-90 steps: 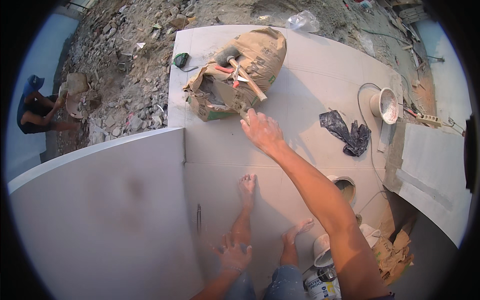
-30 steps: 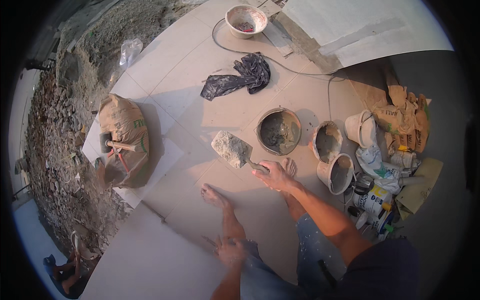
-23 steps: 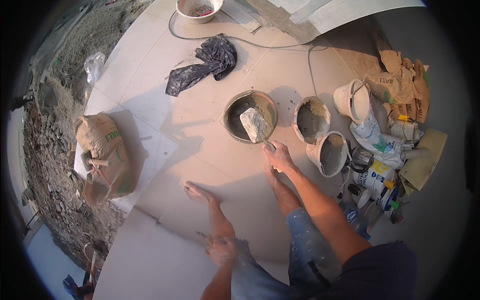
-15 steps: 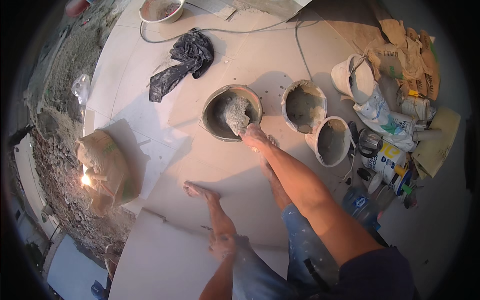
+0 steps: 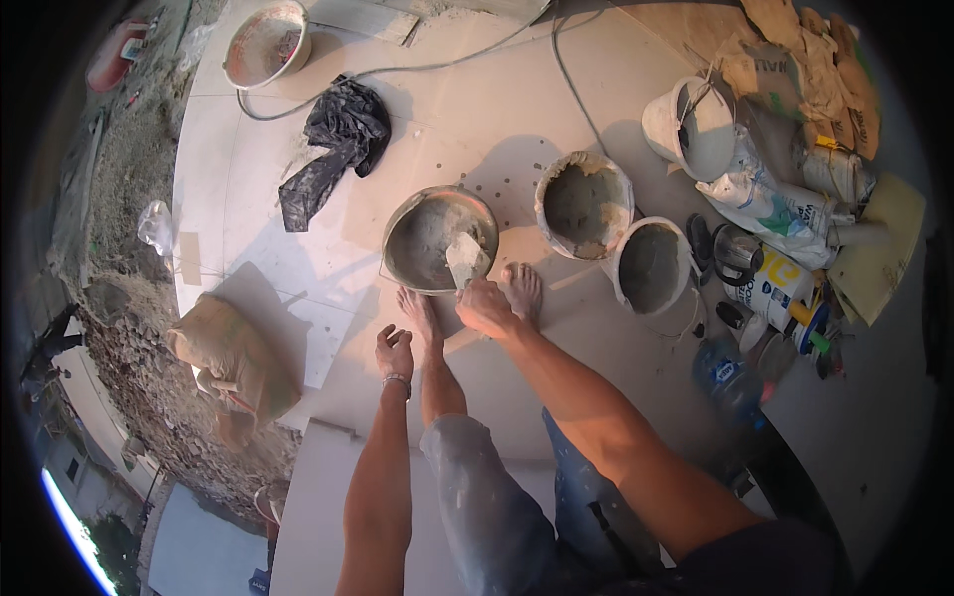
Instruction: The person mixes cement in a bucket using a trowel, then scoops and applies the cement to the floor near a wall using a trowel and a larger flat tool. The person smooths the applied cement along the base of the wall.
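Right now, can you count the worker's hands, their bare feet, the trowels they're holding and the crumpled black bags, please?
Hands: 2
Bare feet: 2
Held trowel: 1
Crumpled black bag: 1
Total: 6

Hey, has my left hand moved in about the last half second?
Yes, forward: it was beside the left knee; now the left hand is much closer to the nearest bucket.

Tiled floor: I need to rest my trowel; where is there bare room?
One bare, spotted patch lies right of the black plastic bag, below the cable and above the mortar bucket. Another lies between that bag and the paper sack. The picture's right is crowded: three more buckets, a plastic bottle, crumpled sacks.
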The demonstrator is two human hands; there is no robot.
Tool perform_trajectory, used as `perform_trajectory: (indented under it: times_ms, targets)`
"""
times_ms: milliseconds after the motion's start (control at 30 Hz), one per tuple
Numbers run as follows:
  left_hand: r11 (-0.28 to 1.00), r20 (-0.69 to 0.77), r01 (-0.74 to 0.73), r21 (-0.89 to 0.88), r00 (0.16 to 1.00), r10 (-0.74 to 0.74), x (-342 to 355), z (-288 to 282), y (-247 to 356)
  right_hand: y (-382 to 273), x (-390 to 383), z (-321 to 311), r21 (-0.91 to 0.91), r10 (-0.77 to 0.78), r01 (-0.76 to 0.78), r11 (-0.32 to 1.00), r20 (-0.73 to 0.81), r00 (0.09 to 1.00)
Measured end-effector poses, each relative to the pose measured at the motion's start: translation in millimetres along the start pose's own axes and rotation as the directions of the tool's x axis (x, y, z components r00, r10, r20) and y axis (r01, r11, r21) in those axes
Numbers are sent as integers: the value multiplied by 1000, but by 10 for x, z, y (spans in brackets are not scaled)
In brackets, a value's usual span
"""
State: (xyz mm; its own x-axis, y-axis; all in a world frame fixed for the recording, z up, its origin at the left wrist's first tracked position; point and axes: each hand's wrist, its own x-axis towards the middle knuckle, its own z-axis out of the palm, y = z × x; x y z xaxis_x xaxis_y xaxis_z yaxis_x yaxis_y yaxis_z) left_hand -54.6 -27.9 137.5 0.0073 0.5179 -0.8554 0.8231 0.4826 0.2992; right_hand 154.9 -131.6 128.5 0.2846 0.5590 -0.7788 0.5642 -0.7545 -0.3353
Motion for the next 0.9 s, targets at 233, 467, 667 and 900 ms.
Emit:
perform_trajectory:
  times_ms: [233,467,667,900]
  targets:
    - [935,181,180,-304,975,-129,1600,202,575,-366,-184,-555,9,319,-319,948,-71,945]
    - [917,128,185,-354,981,-149,1353,373,621,-465,325,-133,839,380,-514,180,422,823]
    - [895,481,307,-323,868,-124,1486,215,826,-567,19,-322,763,551,-562,321,332,766]
    - [977,483,-213,-4,855,188,1254,412,1198,-98,-495,120,815,516,-380,437,119,848]
